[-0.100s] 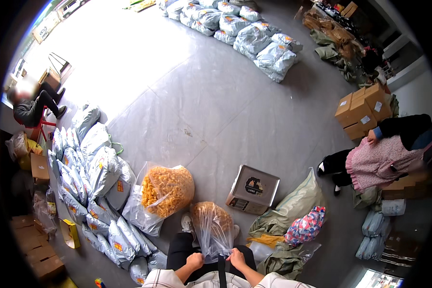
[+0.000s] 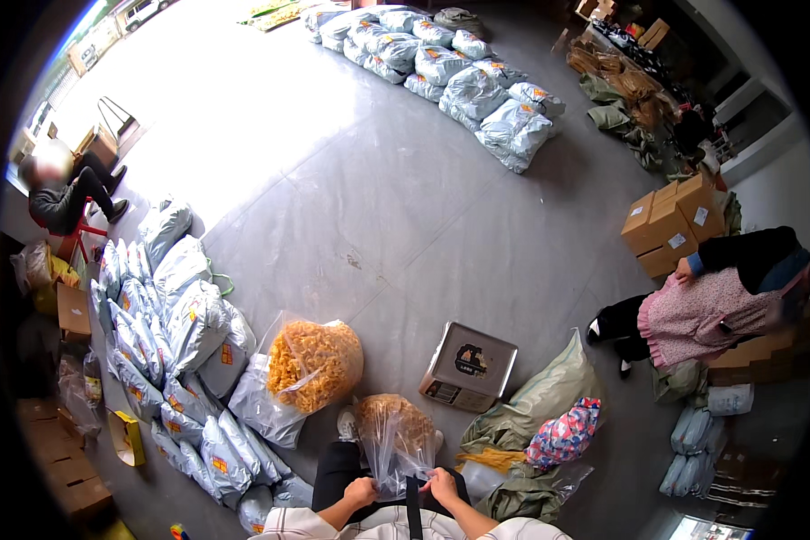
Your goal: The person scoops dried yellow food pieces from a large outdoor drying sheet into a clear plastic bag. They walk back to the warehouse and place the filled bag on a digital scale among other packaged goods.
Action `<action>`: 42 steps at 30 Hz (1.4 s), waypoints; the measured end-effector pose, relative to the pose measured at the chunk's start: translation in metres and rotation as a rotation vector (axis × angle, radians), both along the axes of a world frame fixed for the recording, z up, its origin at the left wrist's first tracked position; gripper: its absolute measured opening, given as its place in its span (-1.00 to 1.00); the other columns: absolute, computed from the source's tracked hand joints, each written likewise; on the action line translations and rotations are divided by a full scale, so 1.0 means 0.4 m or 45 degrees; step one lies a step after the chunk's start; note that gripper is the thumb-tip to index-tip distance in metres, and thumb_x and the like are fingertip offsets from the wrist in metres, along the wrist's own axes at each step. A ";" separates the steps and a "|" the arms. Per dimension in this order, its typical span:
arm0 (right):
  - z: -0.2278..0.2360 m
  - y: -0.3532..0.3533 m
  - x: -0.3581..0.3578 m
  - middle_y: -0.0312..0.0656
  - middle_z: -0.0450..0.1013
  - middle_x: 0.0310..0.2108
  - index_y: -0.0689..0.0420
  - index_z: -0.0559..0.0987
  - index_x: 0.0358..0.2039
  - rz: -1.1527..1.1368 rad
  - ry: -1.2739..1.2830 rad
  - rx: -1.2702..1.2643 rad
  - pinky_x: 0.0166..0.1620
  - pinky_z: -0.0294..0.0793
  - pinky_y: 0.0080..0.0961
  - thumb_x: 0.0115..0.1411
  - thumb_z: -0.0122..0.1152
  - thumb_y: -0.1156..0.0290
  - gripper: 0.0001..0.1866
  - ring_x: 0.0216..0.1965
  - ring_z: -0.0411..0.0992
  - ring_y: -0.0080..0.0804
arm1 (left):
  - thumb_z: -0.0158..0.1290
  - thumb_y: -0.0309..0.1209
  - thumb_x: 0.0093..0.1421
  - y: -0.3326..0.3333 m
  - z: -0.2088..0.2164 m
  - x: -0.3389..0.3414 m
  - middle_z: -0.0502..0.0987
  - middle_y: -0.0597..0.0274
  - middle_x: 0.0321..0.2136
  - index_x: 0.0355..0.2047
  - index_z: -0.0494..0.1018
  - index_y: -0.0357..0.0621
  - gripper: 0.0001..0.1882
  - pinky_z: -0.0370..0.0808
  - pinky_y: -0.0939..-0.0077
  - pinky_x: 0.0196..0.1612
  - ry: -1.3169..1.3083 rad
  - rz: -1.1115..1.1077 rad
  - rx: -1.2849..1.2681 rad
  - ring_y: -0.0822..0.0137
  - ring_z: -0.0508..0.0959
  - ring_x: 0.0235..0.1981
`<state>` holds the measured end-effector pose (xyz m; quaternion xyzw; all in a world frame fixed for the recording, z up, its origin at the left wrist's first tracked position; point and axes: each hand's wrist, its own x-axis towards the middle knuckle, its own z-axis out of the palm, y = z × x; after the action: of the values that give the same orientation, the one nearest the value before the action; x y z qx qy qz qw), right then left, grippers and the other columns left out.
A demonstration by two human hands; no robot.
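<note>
Between my feet stands a clear plastic bag (image 2: 396, 436), its lower part filled with light brown, crumbly-looking pieces. My left hand (image 2: 361, 491) is closed on the left side of the bag's mouth. On the opposite side my right hand (image 2: 441, 486) grips the mouth too, fingers pinched. The plastic runs up loosely between both hands. Just beyond, to the left, sits a larger clear bag of orange-yellow curly pieces (image 2: 313, 364). A flat-topped metal scale (image 2: 471, 360) rests on the floor ahead to the right, apart from my hands.
Grey-white parcels (image 2: 193, 337) are heaped at left, with more stacked parcels (image 2: 441, 63) far ahead. At right lie a woven sack (image 2: 549, 387) and a colourful patterned bundle (image 2: 562, 432). A person in a pink apron (image 2: 702, 310) stands beside cardboard boxes (image 2: 670, 225); another person (image 2: 63, 198) sits far left.
The whole view has shifted slightly, so floor items appear a little lower. Both hands keep hold of the bag's mouth, and the plastic between them looks slightly more bunched.
</note>
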<state>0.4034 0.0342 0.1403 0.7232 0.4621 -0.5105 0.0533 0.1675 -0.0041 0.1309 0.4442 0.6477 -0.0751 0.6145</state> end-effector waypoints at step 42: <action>0.458 1.645 -0.281 -0.17 0.45 -0.57 0.27 0.47 -0.51 -0.515 0.601 0.867 -0.39 0.48 -0.58 0.16 -0.25 0.56 -0.74 -0.53 0.46 -0.46 | -0.13 -0.43 0.10 1.236 0.268 -0.389 0.42 0.12 -0.67 -0.50 0.43 -0.14 -0.86 0.39 0.36 -0.62 -0.251 0.859 0.876 0.25 0.44 -0.69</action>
<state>0.2912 0.6922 0.3236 0.6393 0.4525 -0.4804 -0.3946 0.0118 0.4905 0.2382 0.3919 0.6815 0.3888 0.4804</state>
